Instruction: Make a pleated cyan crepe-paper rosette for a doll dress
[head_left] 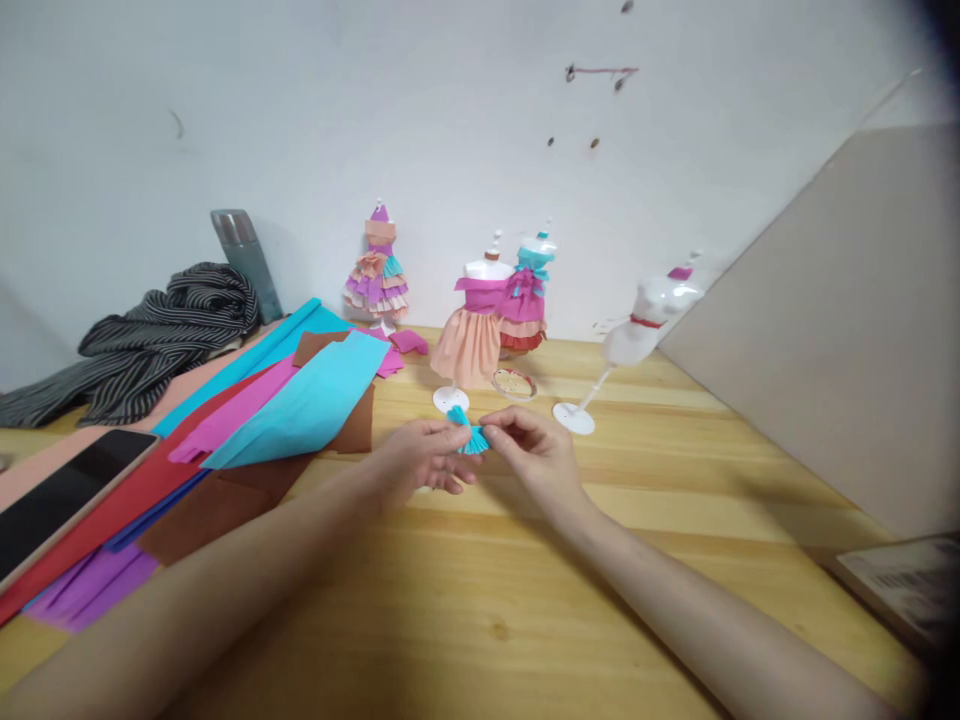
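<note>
A small turquoise piece of crepe paper [473,440], pleated and fanned out, is held up between my two hands over the table. My left hand [431,455] pinches it between thumb and forefinger, with the other fingers loosely curled below. From the other side, my right hand [536,450] grips its right edge with thumb and fingertips. Just behind the hands stands a small dress form [472,325] wearing a pink top and a peach skirt. Farther right, a white dress form [634,325] leans, with a red band at its waist and a magenta neck.
Crepe paper sheets [300,410] in several colours cover the table's left side, with a phone [71,500] on them. Behind lie a striped cloth [172,325] and a bottle [247,260]. Two more dressed forms [379,270] stand by the wall. A clear tape roll [514,384] lies mid-table.
</note>
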